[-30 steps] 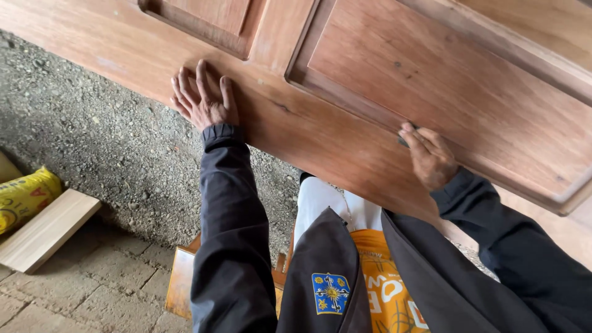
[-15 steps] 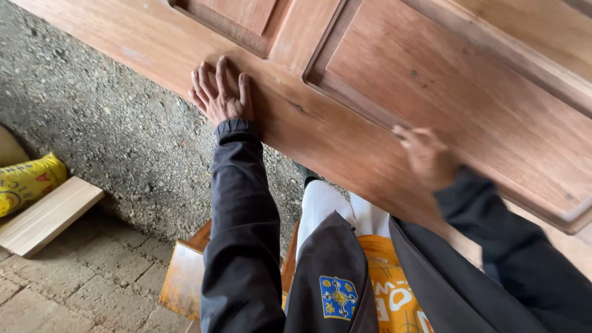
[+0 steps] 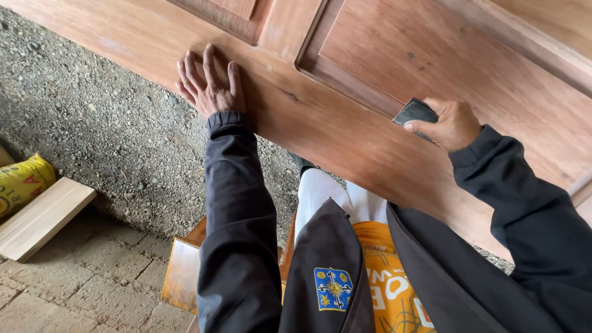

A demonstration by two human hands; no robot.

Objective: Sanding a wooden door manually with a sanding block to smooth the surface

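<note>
Gravel, grey and coarse, covers the ground (image 3: 105,135) under a big reddish-brown wooden door (image 3: 345,132) lying slanted across the view, its grain smooth, with 2 recessed panels framed by moulded edges. On its flat rail the left hand (image 3: 209,86) lies open, palm down, fingers spread. The right hand (image 3: 449,125) pinches a small dark sanding pad (image 3: 414,111) against the panel's moulding. Lower left, a pale plank (image 3: 43,217) rests on rough brick paving beside a yellow sack (image 3: 21,182).

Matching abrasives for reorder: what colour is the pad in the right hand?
Dark grey to black sanding pad, held by the right hand; head view.
</note>
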